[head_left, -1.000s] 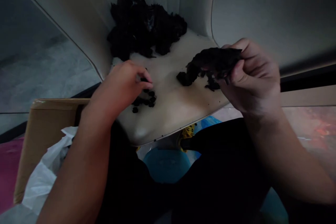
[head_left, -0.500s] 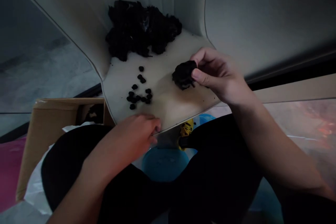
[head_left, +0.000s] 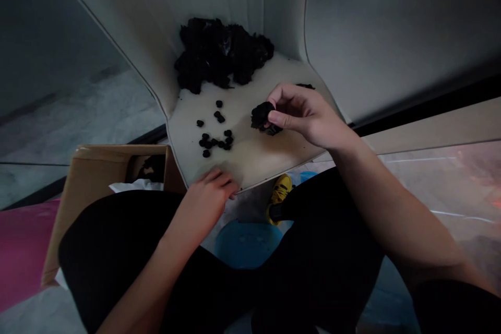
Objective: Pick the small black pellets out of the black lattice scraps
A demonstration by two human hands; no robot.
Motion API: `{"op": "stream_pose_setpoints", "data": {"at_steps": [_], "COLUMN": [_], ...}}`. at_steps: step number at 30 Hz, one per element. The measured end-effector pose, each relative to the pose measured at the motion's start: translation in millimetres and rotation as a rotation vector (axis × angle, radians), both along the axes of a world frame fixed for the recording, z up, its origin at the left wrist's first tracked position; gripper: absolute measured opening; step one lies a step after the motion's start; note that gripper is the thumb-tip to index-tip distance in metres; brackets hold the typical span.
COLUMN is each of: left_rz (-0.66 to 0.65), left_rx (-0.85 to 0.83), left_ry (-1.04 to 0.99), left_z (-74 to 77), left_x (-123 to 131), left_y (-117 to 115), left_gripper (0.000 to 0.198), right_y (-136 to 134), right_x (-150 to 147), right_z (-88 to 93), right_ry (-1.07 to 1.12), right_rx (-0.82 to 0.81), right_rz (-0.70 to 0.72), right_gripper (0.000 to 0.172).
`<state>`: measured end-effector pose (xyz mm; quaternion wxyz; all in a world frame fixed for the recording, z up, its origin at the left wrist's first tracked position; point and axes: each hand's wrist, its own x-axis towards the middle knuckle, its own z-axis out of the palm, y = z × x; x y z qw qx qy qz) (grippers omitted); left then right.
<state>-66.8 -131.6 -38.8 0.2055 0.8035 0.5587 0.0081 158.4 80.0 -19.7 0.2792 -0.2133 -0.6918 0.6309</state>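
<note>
My right hand (head_left: 303,115) pinches a crumpled black clump (head_left: 261,115) between thumb and fingers above the pale seat of a chair (head_left: 258,159). What the clump is made of, I cannot tell. At the seat's front edge lies my left hand (head_left: 209,193), palm down, fingers loosely bent and slightly apart, with nothing visible in it. Beyond it several small round black pieces (head_left: 215,142) are scattered on the seat. A larger heap of crumpled black pieces (head_left: 223,55), shiny in spots, sits against the backrest. Another dark piece (head_left: 306,86) shows just behind my right hand.
An open cardboard box (head_left: 74,188) with white plastic and something dark inside stands at the left, beside a pink surface (head_left: 27,250). Below the seat are a yellow shoe (head_left: 281,190) and a blue object (head_left: 248,242). My black-clothed legs flank the chair's front.
My right hand has moved left and slightly down with a black clump. A dark piece now shows behind it. The left fingers have spread and flattened onto the seat edge. The view has shifted slightly.
</note>
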Motion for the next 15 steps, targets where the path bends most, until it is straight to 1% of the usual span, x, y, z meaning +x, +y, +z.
{"op": "stream_pose_setpoints", "data": {"at_steps": [2,5,8,11,15], "left_rz": [-0.027,-0.019,-0.030,-0.081,-0.163], "left_rx": [0.030,0.045,0.066,0.130,0.240], "left_ry": [-0.014,-0.073,-0.089,-0.072,-0.108], "left_z": [-3.3,-9.5,-15.5,-19.9,-25.3], "left_x": [-2,-3,-3,-5,-10], "left_y": [2,4,6,6,7], "left_gripper": [0.026,0.026,0.023,0.023,0.033], "right_y": [0,2,4,6,4], "right_x": [0,2,4,5,5], "right_z": [-0.6,-1.5,-2.6,-2.6,-0.4], "right_ry": [-0.004,-0.009,-0.004,0.005,0.015], "right_rx": [0.001,0.000,0.006,0.012,0.007], "right_rz": [0.003,0.001,-0.018,-0.033,-0.051], "right_gripper": [0.047,0.048,0.048,0.048,0.049]}}
